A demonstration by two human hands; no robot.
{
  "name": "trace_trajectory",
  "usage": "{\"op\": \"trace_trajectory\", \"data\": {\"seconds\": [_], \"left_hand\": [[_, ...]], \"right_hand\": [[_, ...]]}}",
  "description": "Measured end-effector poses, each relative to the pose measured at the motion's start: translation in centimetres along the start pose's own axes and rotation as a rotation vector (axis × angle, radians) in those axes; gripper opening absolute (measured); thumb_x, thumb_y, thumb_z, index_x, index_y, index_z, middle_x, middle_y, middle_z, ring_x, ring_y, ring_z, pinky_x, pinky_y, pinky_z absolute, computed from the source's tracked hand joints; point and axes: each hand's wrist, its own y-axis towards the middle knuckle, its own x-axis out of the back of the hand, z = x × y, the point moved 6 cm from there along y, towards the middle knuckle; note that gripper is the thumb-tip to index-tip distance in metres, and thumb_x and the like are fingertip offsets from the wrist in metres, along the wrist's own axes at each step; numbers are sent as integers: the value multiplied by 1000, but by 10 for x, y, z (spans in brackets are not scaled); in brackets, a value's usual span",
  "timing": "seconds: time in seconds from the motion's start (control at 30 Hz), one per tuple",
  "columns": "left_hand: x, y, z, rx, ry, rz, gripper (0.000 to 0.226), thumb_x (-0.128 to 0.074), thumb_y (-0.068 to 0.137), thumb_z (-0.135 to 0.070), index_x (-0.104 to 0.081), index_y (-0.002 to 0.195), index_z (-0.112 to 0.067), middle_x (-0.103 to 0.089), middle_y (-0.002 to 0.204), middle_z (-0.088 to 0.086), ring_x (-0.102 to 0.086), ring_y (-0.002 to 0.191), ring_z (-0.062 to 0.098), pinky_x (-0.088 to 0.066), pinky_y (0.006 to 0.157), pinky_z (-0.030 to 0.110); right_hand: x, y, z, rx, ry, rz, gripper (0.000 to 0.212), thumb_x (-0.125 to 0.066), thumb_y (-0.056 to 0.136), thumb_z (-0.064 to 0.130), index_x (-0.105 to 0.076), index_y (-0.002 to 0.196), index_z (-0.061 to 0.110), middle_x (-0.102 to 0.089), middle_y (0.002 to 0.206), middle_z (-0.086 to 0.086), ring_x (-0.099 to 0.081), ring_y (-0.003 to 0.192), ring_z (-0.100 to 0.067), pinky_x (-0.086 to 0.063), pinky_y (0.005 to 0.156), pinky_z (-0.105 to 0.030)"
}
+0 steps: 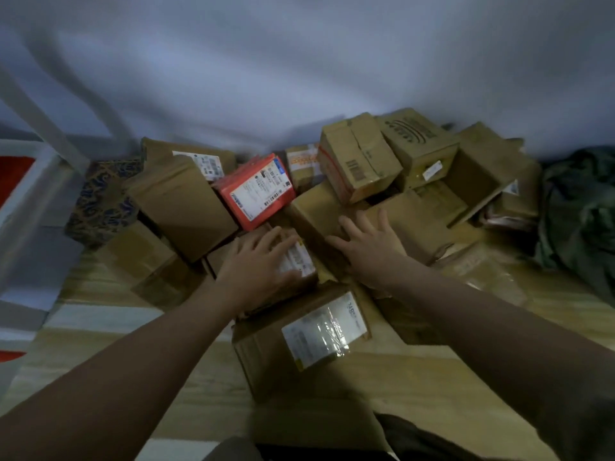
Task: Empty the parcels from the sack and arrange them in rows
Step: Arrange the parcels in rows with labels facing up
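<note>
Several cardboard parcels lie in a loose heap on the wooden floor against the wall. My left hand [258,267] rests flat, fingers spread, on a small brown box with a white label [299,261]. My right hand [369,242] lies open with spread fingers on a larger brown box [319,211] in the middle of the heap. A red parcel [256,191] leans behind my left hand. A labelled brown box [299,334] sits nearest me. The dark green sack [579,214] lies crumpled at the far right.
A blue patterned box [103,201] sits at the heap's left end beside a pale metal frame [36,154]. The grey wall [299,78] stands close behind the heap. Bare wooden floor [416,377] stretches in front.
</note>
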Motion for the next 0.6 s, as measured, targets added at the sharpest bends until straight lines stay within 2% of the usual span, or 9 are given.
{"op": "trace_trajectory", "data": {"seconds": [0.17,0.27,0.43,0.53,0.6], "left_hand": [[-1,-19,9,89,23,-71,75,-32,90,-72,-12,154,-39,-19,163,5,-19,148,29,-11,120,57],[-1,-24,9,167,8,-69,85,-32,83,-80,-12,154,-39,-19,162,8,-17,148,30,-10,120,56],[-5,-25,-4,253,42,-29,106,-33,69,-93,-5,155,-37,-2,164,14,-5,149,39,-2,119,60],[-3,-20,-23,242,62,-31,114,-32,62,-97,-5,155,-37,7,165,13,3,150,39,4,117,64],[-3,-18,-37,239,66,-33,117,-32,60,-98,-7,156,-36,9,165,13,7,150,37,6,115,66]], "right_hand": [[-24,-36,-1,22,46,-48,69,-55,92,41,-18,150,37,-7,162,-10,-5,149,-42,-16,113,-70],[-43,-54,-3,51,39,-52,74,-59,91,35,-14,150,35,3,164,-10,1,149,-43,-18,112,-70],[-68,-84,-27,49,-21,-43,86,-55,96,33,8,155,38,23,164,-9,15,151,-39,-5,118,-65],[-72,-107,-33,14,16,-114,93,-53,94,50,17,154,37,21,164,-11,16,151,-37,2,119,-64],[-75,-131,-30,-7,98,-176,107,-55,83,71,15,155,35,16,165,-13,13,151,-37,3,117,-65]]}}
